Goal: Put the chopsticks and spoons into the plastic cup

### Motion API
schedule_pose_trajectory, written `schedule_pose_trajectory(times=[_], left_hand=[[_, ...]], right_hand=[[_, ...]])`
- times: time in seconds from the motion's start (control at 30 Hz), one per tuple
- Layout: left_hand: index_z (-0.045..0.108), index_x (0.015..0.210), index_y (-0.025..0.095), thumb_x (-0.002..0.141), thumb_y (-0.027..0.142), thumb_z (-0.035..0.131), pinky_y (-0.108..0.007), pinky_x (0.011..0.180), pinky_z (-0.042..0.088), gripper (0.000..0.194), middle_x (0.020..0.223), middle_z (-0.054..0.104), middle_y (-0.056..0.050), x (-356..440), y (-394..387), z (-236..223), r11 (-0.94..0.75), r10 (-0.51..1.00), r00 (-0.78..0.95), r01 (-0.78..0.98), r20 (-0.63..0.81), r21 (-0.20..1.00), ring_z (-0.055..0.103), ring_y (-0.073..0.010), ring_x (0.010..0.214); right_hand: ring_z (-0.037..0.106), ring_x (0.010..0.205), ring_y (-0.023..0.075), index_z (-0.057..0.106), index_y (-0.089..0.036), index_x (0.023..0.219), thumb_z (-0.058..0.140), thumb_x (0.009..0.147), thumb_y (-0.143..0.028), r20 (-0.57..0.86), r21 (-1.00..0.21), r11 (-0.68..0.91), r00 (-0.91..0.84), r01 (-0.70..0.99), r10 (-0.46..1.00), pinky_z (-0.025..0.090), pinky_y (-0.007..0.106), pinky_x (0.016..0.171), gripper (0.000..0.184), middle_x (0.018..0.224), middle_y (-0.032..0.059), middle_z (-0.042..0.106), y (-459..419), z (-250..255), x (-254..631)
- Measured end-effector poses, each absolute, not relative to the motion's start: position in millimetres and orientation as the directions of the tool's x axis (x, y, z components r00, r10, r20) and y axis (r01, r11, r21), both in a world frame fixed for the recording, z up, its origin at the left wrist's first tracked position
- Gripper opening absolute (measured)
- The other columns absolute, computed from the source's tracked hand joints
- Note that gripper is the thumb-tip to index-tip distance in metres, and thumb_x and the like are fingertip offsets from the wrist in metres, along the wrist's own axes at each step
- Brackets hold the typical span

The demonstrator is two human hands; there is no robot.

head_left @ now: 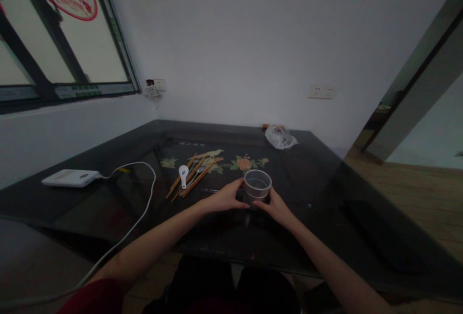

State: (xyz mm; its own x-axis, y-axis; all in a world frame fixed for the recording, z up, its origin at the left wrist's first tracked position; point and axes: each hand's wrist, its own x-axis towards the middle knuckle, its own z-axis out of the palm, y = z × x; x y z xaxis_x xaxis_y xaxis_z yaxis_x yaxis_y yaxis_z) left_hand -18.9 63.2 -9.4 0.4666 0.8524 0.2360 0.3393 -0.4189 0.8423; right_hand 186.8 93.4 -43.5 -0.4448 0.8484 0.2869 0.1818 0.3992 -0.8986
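A round, clear plastic container (257, 191) stands upright over the dark table near its front edge. My left hand (231, 196) grips its left side, thumb toward me. On the opposite side my right hand (277, 206) wraps around it the same way. The fingertips behind the container are hidden. To the left of my hands lie several wooden chopsticks (202, 177), a white soup spoon (183, 173) with a blue mark, and metal spoons (200, 170) among the chopsticks.
A white power bank (70, 178) lies on the left, its white cable (151, 193) running off the front edge. At the back sits a crumpled plastic bag (280, 138). A flat black object (379, 232) rests on the right of the glossy table (296, 169).
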Motion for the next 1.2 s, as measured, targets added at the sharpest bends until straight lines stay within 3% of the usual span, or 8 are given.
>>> schedule_pose_trajectory(times=[0.13,0.4,0.6,0.77,0.93,1.03,1.2], left_hand=[[0.037,0.134,0.016,0.059,0.026,0.079,-0.044,0.101,0.038,0.087,0.13,0.051,-0.016,-8,65,-21,-0.401,0.88,0.393,0.308,0.268,0.863,0.051,-0.0277,0.117],[0.041,0.13,0.017,0.062,0.03,0.078,-0.042,0.099,0.04,0.078,0.127,0.053,-0.015,-4,51,-1,-0.451,0.872,0.345,0.293,0.347,0.843,0.053,-0.0266,0.115],[0.04,0.128,0.017,0.062,0.031,0.077,-0.043,0.099,0.042,0.077,0.128,0.052,-0.014,-43,55,9,-0.426,0.9,0.267,0.362,0.346,0.829,0.053,-0.0261,0.116],[0.041,0.124,0.018,0.062,0.033,0.076,-0.042,0.1,0.043,0.073,0.127,0.053,-0.012,-117,65,16,-0.372,0.901,-0.059,0.407,0.43,0.834,0.054,-0.0253,0.114],[0.042,0.12,0.018,0.064,0.034,0.072,-0.041,0.089,0.049,0.066,0.121,0.057,-0.012,-201,69,-5,-0.208,0.797,-0.455,0.413,0.398,0.887,0.06,-0.0247,0.103],[0.041,0.121,0.017,0.06,0.034,0.075,-0.041,0.092,0.048,0.072,0.121,0.056,-0.014,-233,70,-24,-0.082,0.693,-0.6,0.487,0.401,0.869,0.058,-0.0259,0.107],[0.039,0.125,0.015,0.061,0.034,0.075,-0.041,0.095,0.045,0.075,0.122,0.056,-0.015,-250,72,-37,0.079,0.609,-0.688,0.547,0.394,0.833,0.056,-0.0268,0.11]], right_hand=[[0.053,0.117,0.0265,0.041,-0.017,0.126,0.072,0.068,-0.038,0.294,-0.903,0.399,-0.452,0.156,0.842,0.039,0.042,0.102,0.069,0.125,0.014,0.057,93,-44,187],[0.053,0.115,0.0278,0.044,-0.018,0.125,0.07,0.069,-0.045,0.344,-0.885,0.45,-0.478,0.124,0.808,0.04,0.043,0.1,0.068,0.124,0.0131,0.056,90,-44,187],[0.054,0.11,0.0234,0.025,-0.021,0.14,0.06,0.08,-0.041,0.337,-0.891,0.445,-0.522,0.092,0.784,0.046,0.04,0.089,0.072,0.125,0.0134,0.052,90,-40,190],[0.059,0.098,0.0202,0.033,-0.023,0.135,0.056,0.083,-0.037,0.31,-0.894,0.433,-0.538,0.117,0.784,0.047,0.039,0.084,0.059,0.116,0.0111,0.057,91,-40,190],[0.061,0.089,0.0188,0.046,-0.021,0.124,0.054,0.084,-0.039,0.258,-0.893,0.422,-0.59,0.158,0.765,0.047,0.037,0.082,0.044,0.104,0.0087,0.062,90,-40,189],[0.062,0.086,0.0183,0.051,-0.02,0.118,0.053,0.084,-0.041,0.244,-0.894,0.413,-0.585,0.174,0.774,0.049,0.036,0.081,0.039,0.098,0.0071,0.064,90,-39,189],[0.062,0.084,0.0187,0.059,-0.019,0.105,0.053,0.084,-0.043,0.237,-0.878,0.429,-0.588,0.211,0.773,0.049,0.035,0.08,0.032,0.093,0.0065,0.065,90,-35,190]])
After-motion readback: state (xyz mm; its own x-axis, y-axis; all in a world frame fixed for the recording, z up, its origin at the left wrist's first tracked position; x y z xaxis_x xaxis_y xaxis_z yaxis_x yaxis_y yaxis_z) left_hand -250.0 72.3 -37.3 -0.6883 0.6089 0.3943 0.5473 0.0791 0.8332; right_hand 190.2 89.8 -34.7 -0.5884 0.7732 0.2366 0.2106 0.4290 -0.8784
